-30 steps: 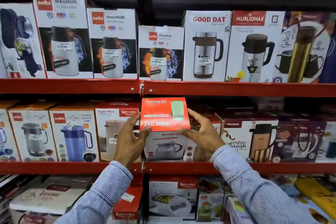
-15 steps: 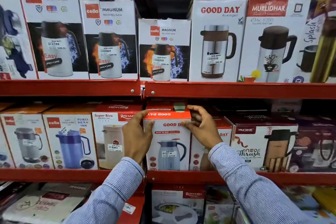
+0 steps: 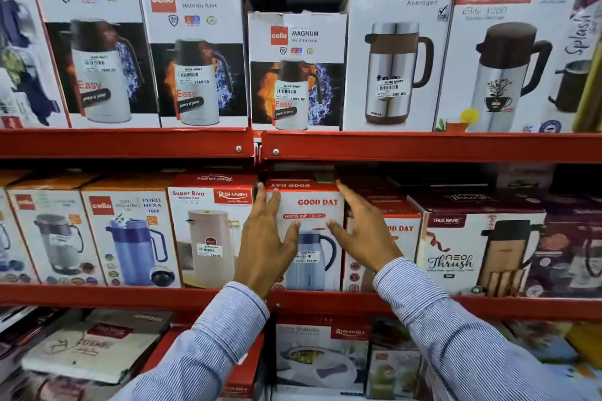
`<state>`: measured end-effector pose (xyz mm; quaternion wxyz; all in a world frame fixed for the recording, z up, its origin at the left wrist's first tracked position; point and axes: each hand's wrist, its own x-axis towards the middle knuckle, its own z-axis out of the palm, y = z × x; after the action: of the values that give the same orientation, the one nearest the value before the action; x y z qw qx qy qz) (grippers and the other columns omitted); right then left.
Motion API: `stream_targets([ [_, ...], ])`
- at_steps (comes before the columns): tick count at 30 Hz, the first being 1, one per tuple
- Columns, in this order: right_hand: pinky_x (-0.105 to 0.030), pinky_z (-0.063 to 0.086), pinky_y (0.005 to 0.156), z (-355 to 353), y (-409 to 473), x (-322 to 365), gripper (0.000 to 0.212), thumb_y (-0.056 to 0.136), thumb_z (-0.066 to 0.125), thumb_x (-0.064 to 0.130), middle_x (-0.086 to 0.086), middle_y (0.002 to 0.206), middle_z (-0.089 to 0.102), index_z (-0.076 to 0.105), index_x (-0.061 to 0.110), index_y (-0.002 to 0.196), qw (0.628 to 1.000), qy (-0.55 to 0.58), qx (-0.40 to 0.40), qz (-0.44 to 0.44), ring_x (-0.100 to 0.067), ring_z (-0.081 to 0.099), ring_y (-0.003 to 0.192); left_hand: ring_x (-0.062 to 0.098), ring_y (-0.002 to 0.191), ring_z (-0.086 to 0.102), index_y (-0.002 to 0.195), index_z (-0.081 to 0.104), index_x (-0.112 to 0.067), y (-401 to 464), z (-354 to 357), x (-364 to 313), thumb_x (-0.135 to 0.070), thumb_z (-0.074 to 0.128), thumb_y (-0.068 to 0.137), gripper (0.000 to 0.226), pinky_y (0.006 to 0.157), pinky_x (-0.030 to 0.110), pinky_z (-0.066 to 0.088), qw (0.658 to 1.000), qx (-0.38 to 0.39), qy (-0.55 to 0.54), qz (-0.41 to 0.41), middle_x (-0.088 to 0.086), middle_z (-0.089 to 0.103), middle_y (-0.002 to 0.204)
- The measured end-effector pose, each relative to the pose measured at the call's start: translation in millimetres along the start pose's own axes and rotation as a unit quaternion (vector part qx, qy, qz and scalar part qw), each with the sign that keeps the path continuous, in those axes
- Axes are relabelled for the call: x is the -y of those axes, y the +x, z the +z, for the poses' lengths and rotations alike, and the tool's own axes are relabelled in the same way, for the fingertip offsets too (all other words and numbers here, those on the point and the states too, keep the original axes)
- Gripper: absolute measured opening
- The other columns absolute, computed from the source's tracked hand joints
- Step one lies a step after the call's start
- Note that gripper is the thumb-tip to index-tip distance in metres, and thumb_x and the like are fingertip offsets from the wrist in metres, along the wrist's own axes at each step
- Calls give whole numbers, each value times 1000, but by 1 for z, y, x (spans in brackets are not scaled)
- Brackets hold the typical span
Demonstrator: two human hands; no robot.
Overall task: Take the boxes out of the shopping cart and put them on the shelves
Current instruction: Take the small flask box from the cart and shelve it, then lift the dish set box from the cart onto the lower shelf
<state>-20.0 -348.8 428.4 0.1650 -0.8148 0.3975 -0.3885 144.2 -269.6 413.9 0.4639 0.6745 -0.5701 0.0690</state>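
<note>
A white and red Good Day box [image 3: 312, 205] with a blue flask pictured on it stands upright on the middle red shelf [image 3: 325, 301], between a Rishabh Super Riva box [image 3: 208, 225] and a second Good Day box [image 3: 404, 231]. My left hand [image 3: 267, 244] lies flat against the box's left front, fingers spread. My right hand [image 3: 365, 231] hovers at its right front edge, fingers apart and off the box. Neither hand grips anything. The shopping cart is out of view.
The upper shelf [image 3: 423, 145] carries Cello Magnum boxes [image 3: 195, 52], a tall Good Day box [image 3: 394, 52] and a Murlidhar box [image 3: 511, 52]. A Trueware Neo Thrush box [image 3: 472, 247] stands at the right of the middle shelf. More boxes fill the bottom shelf.
The Good Day box went from tilted in both hands to standing upright, pushed back on the middle shelf. Both hands have let go and opened.
</note>
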Motion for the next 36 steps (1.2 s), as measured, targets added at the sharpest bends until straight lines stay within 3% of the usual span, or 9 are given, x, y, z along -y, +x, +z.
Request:
stream_targets([
  [3, -44, 23, 119, 1, -29, -3, 82, 90, 58, 36, -3, 164, 7, 6, 29, 152, 989, -139, -8, -55, -27, 11, 149, 25, 155, 1, 157, 3, -22, -36, 1, 7, -41, 56, 92, 86, 123, 40, 13, 992, 42, 95, 76, 4, -9, 168],
  [5, -44, 19, 121, 4, -60, -10, 81, 90, 55, 36, -6, 164, 1, 5, 25, 153, 977, -198, -20, -82, -27, 5, 151, 32, 154, -4, 156, -5, -24, -71, 3, 9, -42, 53, 91, 89, 123, 53, 14, 977, 74, 165, 112, 8, -11, 167],
  [10, -55, 12, 120, 32, -154, -42, 81, 87, 51, 41, -15, 163, 4, 9, 18, 153, 957, -277, -3, -87, -32, 1, 150, 41, 152, 9, 156, 15, -13, -160, 16, 26, -43, 56, 86, 86, 116, 66, 23, 954, 132, 231, 140, 15, 10, 166],
  [14, -60, 12, 118, 57, -218, -75, 87, 86, 51, 40, -13, 163, -4, 1, 20, 153, 949, -306, 65, -38, -33, -3, 150, 45, 151, 10, 155, 17, -13, -216, 30, 46, -41, 60, 85, 88, 114, 70, 22, 942, 187, 245, 133, 17, 13, 165],
  [19, -60, 21, 116, 89, -291, -108, 84, 83, 59, 40, -19, 160, 20, 18, 15, 151, 938, -316, 143, 10, -39, 21, 146, 46, 150, 12, 154, 21, -12, -284, 51, 72, -41, 59, 79, 89, 113, 71, 22, 921, 279, 248, 109, 19, 15, 165],
  [24, -52, 15, 118, 127, -349, -141, 81, 86, 54, 38, -15, 162, 8, 14, 14, 152, 925, -274, 253, 77, -35, 10, 149, 44, 152, 4, 157, 12, -15, -356, 77, 105, -40, 57, 81, 92, 116, 69, 14, 889, 389, 238, 35, 16, 9, 166],
  [29, -49, 30, 115, 160, -389, -169, 74, 87, 53, 39, -16, 158, 24, 21, 10, 148, 896, -252, 329, 158, -36, 29, 141, 43, 151, 10, 157, 6, -12, -410, 101, 140, -45, 48, 90, 86, 117, 67, 12, 864, 457, 207, -33, 16, 9, 166],
  [33, -48, 47, 96, 180, -406, -184, 63, 86, 55, 39, -15, 137, 50, 32, 13, 139, 875, -163, 360, 280, -34, 52, 119, 42, 152, 7, 156, -6, -8, -433, 119, 168, -53, 42, 92, 92, 119, 63, 12, 828, 505, 191, -150, 17, 3, 166],
  [36, -31, 47, 71, 193, -415, -194, 49, 86, 61, 37, -12, 113, 69, 48, 12, 126, 852, -107, 360, 365, -29, 66, 91, 41, 147, 23, 153, 2, 2, -440, 129, 182, -49, 56, 89, 98, 117, 52, 26, 818, 478, 137, -290, 23, 20, 161],
])
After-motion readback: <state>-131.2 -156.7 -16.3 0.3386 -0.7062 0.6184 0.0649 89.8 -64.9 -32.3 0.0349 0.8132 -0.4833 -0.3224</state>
